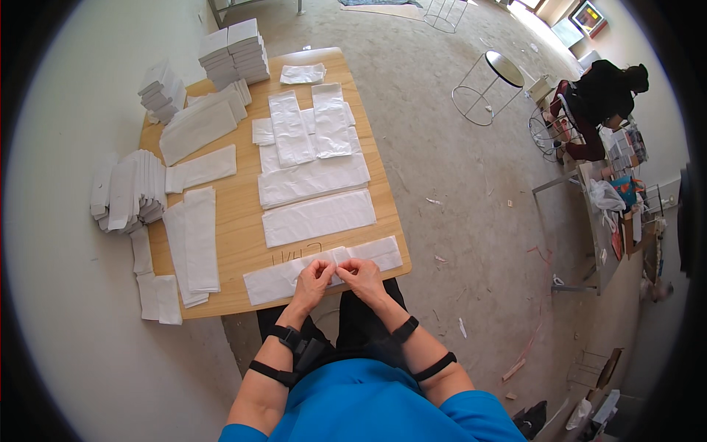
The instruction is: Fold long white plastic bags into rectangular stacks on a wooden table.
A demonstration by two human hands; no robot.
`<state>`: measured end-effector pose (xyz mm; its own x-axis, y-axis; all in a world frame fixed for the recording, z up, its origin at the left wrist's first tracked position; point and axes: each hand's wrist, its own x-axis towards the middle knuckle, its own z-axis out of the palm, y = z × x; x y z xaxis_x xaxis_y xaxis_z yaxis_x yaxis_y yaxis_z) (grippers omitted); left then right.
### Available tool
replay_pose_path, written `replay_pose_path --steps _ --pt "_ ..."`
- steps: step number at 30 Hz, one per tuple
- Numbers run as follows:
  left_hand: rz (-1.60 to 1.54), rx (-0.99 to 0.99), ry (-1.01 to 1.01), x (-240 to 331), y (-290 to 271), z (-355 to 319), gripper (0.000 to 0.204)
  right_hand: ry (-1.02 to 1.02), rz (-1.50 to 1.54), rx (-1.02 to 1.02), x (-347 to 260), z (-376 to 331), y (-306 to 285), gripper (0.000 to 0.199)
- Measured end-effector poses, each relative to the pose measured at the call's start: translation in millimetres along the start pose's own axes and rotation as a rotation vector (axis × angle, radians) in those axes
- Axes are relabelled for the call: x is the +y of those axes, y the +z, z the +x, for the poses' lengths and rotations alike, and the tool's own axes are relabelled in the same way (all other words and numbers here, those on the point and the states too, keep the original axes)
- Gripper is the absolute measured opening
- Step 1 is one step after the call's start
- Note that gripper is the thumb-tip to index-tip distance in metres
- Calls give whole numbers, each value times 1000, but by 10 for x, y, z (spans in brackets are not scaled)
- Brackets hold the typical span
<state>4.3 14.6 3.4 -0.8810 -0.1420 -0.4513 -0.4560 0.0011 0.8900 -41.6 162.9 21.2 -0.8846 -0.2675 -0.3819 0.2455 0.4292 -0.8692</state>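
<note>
A long, flat white strip, perhaps folded paper [276,284], lies along the near edge of the wooden table. Over its middle, my left hand [315,280] is closed with thumb and fingers pinched together on it. Right beside it, my right hand [362,277] pinches the same strip, fingertips almost meeting those of the left. Exactly what lies between the fingertips is too small to make out. Just beyond, dark pen marks [297,255] show on the tabletop. Farther off lies another flat white strip [320,218], with more white strips [292,131] overlapping behind it.
On the wooden table [239,258], white packs [138,188] pile up at left and stacks [234,53] stand at the far left. A round stool [504,68] stands on the concrete floor to the right. Another person [600,103] bends by a cluttered side table [598,199].
</note>
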Motion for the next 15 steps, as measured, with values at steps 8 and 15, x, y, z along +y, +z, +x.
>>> replay_pose_path --steps 8,15 --pt "103 -1 16 -21 -34 12 25 18 43 -15 -29 -17 -23 26" --pt "36 -32 19 -61 -71 22 26 38 59 122 180 31 20 28"
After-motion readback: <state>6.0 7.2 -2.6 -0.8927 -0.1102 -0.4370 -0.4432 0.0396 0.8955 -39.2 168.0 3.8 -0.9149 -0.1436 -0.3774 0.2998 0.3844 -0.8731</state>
